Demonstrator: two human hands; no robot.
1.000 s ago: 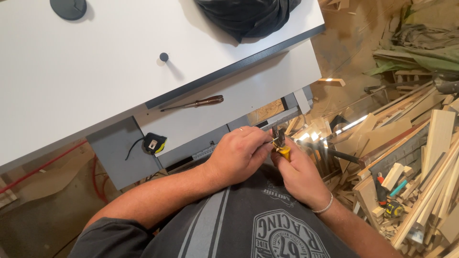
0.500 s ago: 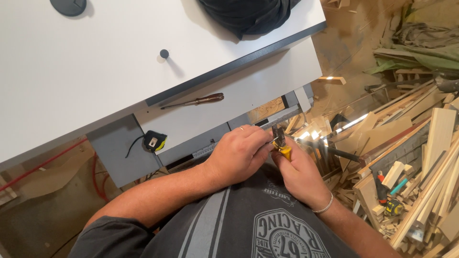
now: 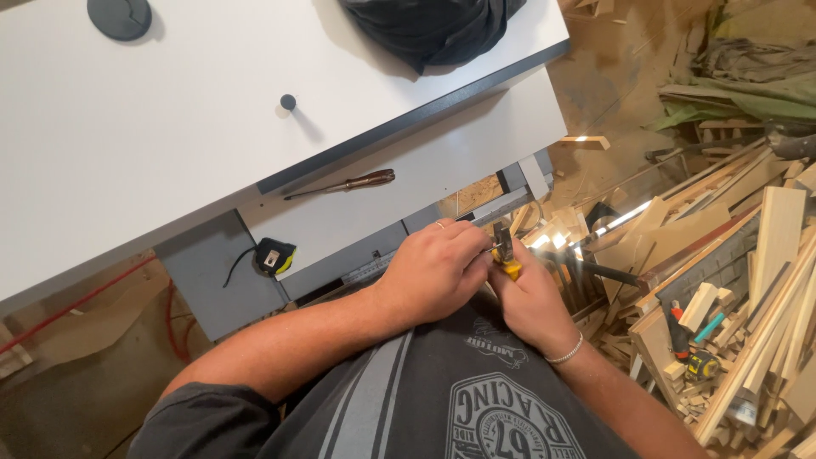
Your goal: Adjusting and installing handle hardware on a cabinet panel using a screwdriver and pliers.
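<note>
Comparing this view with those of the preceding second shows almost no change: both hands stay together at the same spot below the surface edge, with only a slight shift of the fingers about the small tool, so the fine work at the fingertips appears to be continuing rather than finished.

From left to right: a round dark disc (image 3: 119,17) lies at the far left of the white surface (image 3: 127,144); a tape measure (image 3: 274,256) in black and yellow rests on the grey lower panel; a small dark knob (image 3: 288,102) stands on the surface; a screwdriver (image 3: 348,183) with a brown handle lies untouched on the lower white shelf, well apart from the hands.

The left hand (image 3: 433,272), a ring on one finger, is curled and pinches something thin at its fingertips; what exactly it grips is too small to tell. The right hand (image 3: 531,297), with a bracelet at the wrist, is clenched on a small tool (image 3: 506,255) with a yellow grip and dark head, held just beside the left fingertips.

Wood offcuts (image 3: 739,280) fill the floor at the right.
</note>
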